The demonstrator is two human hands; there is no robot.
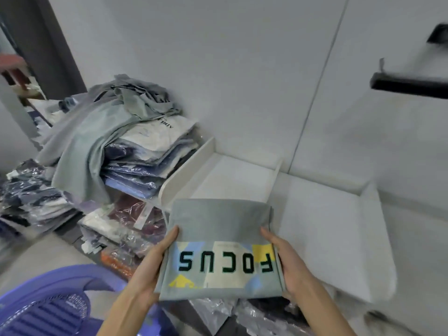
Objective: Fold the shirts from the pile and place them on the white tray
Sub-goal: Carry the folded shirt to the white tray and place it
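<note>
Folded grey shirt [218, 226], print up, gripped at either side edge by left hand [155, 267] and right hand [291, 265], held at the near end of the white tray [186, 175]: placing step, apparently; next, lower it flat inside.

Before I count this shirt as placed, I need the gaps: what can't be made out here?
Head view:
- Fingers of the left hand and right hand: hidden beneath the folded shirt; only thumbs show.
- Near end of the white tray: covered by that shirt, so contact unclear.
- Lower pile: draped over by a grey-green shirt.
- Right edge: black object, blurred, cut off.
</note>
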